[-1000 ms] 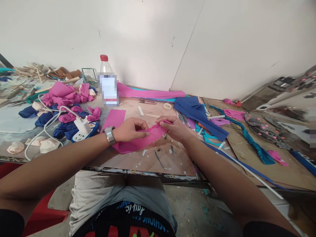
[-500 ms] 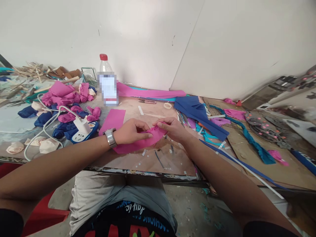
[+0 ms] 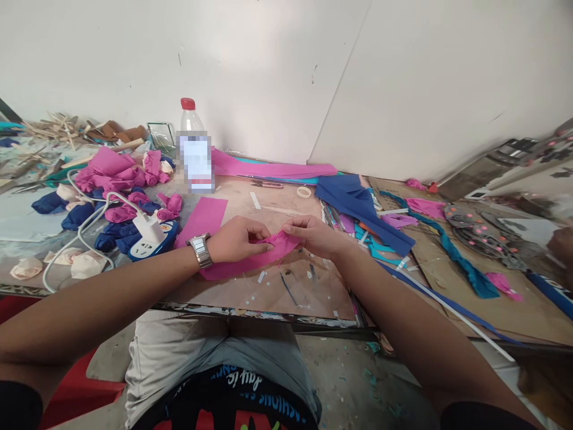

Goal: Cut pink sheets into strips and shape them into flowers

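A pink crepe paper strip (image 3: 239,267) is stretched between my two hands over the brown work board, its upper edge bunched into small folds. My left hand (image 3: 233,239), with a metal watch on the wrist, pinches the gathered edge between thumb and fingers. Close by on the right, my right hand (image 3: 316,237) grips the end of the gathers between thumb and forefinger. Behind my left wrist, more flat pink paper (image 3: 206,216) lies on the board, and my hand hides where it meets the strip.
Pink, blue and cream paper bundles (image 3: 119,176) and a power strip (image 3: 152,242) with a white cable lie left. A phone (image 3: 197,161) leans on a bottle (image 3: 190,119). Small snips (image 3: 267,184) and a tape ring (image 3: 304,192) lie behind. Blue paper (image 3: 358,203) sits right.
The gathered part between my hands is bunched a little tighter, and my right fingertips have shifted slightly. A blurred brown shape has appeared at the far right edge.
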`<control>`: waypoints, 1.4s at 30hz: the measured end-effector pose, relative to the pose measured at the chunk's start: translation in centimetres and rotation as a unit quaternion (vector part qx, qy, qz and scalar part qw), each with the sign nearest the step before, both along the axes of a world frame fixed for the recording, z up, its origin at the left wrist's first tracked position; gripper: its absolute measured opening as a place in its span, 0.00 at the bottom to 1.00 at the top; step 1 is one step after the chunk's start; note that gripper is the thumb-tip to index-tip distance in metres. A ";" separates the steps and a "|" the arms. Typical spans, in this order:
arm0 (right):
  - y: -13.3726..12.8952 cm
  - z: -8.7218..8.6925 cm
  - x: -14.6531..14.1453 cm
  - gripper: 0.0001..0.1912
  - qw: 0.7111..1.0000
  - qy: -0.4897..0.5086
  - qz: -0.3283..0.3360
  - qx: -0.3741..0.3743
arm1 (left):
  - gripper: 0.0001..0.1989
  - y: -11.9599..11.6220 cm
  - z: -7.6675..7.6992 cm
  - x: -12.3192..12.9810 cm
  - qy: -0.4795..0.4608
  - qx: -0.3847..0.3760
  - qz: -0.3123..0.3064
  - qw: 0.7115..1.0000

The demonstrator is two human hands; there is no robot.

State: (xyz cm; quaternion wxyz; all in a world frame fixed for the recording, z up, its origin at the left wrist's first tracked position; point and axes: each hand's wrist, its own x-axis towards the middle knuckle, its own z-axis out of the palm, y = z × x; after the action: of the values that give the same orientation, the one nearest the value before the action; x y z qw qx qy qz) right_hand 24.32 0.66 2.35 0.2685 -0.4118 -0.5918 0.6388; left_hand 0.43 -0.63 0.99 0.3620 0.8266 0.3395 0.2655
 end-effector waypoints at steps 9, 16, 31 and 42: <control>0.4 -0.3 0.6 0.21 0.997 0.045 -0.020 -0.059 | 0.16 0.2 0.0 -0.1 0.004 0.007 0.003 1.000; 0.6 -0.5 0.7 0.25 0.997 0.045 -0.008 -0.054 | 0.16 0.0 0.1 0.0 0.010 0.012 -0.002 1.000; 0.8 -0.4 0.7 0.23 0.996 0.052 -0.056 -0.039 | 0.12 0.4 0.3 -0.2 -0.029 -0.021 -0.005 0.999; 0.8 -0.6 0.8 0.22 0.903 -0.212 -0.114 0.356 | 0.16 1.0 -0.2 -0.5 0.035 -0.026 0.052 0.998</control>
State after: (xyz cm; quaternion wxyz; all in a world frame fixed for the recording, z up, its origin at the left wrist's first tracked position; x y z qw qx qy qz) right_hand 25.12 1.48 1.79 0.3362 -0.4791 -0.7718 0.2485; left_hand -0.09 0.32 0.78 0.3566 0.8071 0.4012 0.2459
